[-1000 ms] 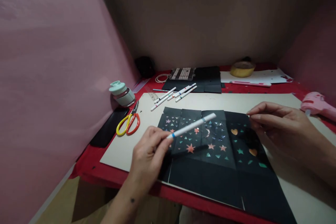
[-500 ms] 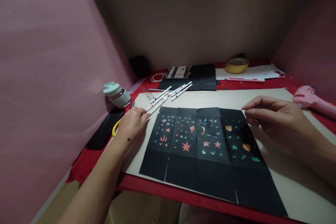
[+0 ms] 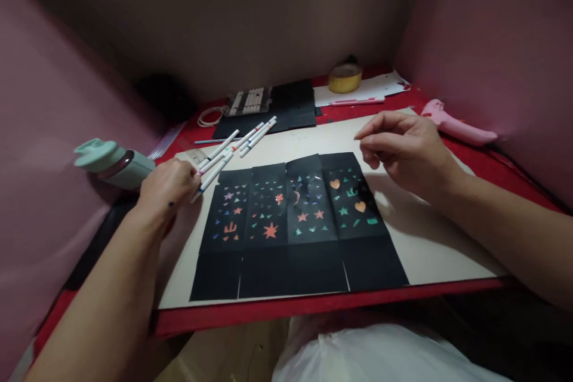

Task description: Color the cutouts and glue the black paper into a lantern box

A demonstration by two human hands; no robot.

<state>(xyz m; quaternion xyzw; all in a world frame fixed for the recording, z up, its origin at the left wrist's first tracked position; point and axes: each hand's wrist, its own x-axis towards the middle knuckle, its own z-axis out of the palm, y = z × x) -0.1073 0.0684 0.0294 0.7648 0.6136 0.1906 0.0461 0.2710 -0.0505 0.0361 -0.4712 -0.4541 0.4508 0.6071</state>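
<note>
A sheet of black card (image 3: 268, 265) with fold lines lies flat on the cream board, its cut-out stars, hearts and triangles showing shiny colours. Beyond its left corner my left hand (image 3: 168, 188) is closed at the near ends of several white markers (image 3: 219, 155). Its fingertips are hidden, so what it grips cannot be made out. My right hand (image 3: 403, 146) hovers by the card's far right corner, with loosely bent fingers and nothing visible in them; thumb and forefinger tips are close but slightly apart.
A mint-lidded bottle (image 3: 119, 164) stands left of my left hand. Farther back are a marker case (image 3: 248, 101) on black paper (image 3: 293, 104), a yellow tape roll (image 3: 344, 79), and a pink cutter (image 3: 358, 101). A pink glue gun (image 3: 459, 124) lies right. Walls close in the red-covered table (image 3: 250, 313).
The view has swung to the right, shifting everything left and up in the picture. Both hands hold much the same poses, and the card stays flat.
</note>
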